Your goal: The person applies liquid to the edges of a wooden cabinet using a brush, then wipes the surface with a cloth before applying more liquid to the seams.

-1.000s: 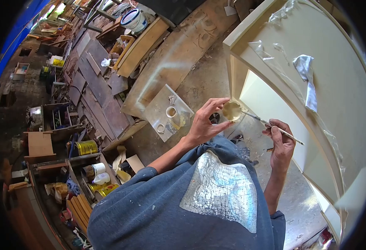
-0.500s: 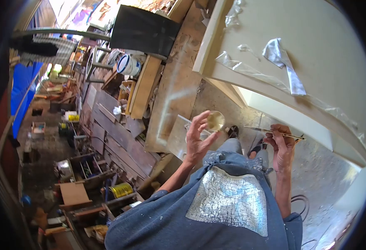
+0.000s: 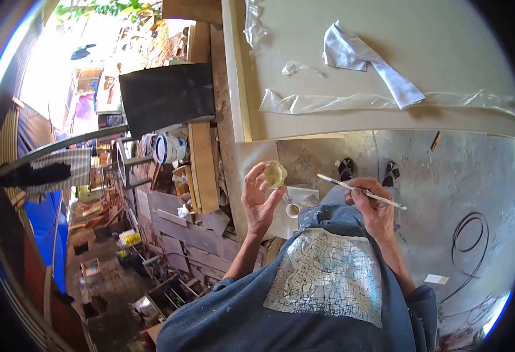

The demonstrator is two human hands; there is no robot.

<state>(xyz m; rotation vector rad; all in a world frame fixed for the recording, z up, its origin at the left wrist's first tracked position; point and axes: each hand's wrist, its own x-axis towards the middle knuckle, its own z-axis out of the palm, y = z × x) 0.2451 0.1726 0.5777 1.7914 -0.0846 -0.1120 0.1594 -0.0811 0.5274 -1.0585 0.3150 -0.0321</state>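
My left hand (image 3: 259, 202) is closed round a small round cup (image 3: 275, 174), its open top showing a pale yellowish inside. In my right hand (image 3: 373, 205) a thin paintbrush (image 3: 333, 180) is pinched, with one end pointing left toward the cup and the other sticking out to the right. Both hands are apart, in front of my paint-spotted dark shirt. Beyond them lies a cream-coloured panel (image 3: 351, 120), with a crumpled white cloth (image 3: 363, 56) and a strip of clear plastic (image 3: 328, 104) on it.
Below my left hand stands a small open container (image 3: 293, 210) near a pale board. A white bucket (image 3: 172, 149), a black panel (image 3: 166, 97) and piled planks (image 3: 201, 170) are on the left. A dark cable (image 3: 456, 240) loops over the concrete floor on the right.
My view has turned, so the panel now lies straight across ahead. My right hand and the brush have come nearer the cup. The cup stays in my left hand.
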